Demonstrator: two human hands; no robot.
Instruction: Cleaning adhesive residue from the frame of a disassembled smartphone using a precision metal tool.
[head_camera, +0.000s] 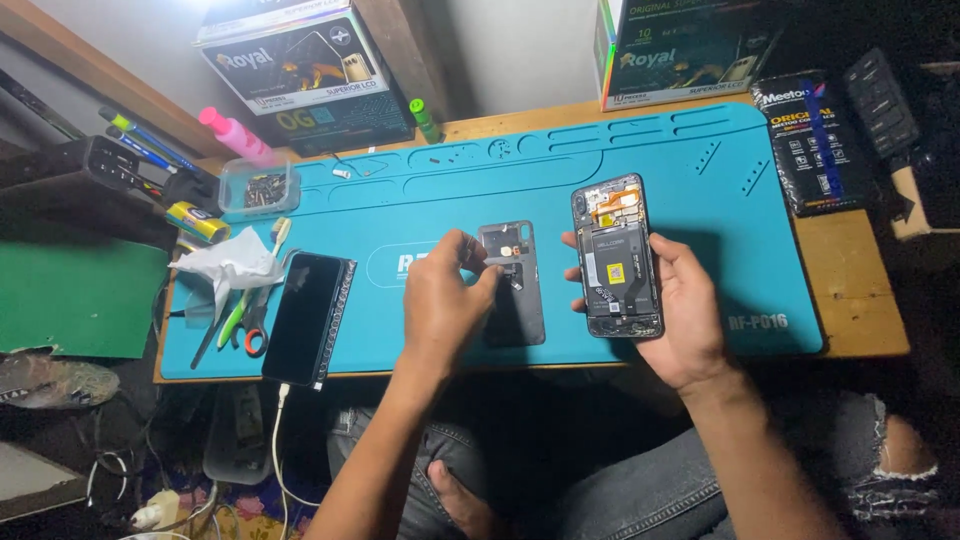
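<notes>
An opened phone (616, 258), its back removed and its dark inner board and orange flex showing, is being held face down in the right hand (683, 310), whose fingers are wrapping its right edge while the thumb is pressing its left edge, just above the blue work mat (440, 200). Just beside it to the left, a dark grey back cover (516, 285) is lying flat on the mat, and the left hand (445, 300) is pinching its upper left edge between thumb and fingertips. Farther left, a second black phone (305, 317) is resting screen up at the mat's near edge, a white cable (277, 440) hanging from it. Scissors (252, 325), a crumpled white tissue (228, 265) and a small clear tray (259, 187) are sitting near the mat's left end.
</notes>
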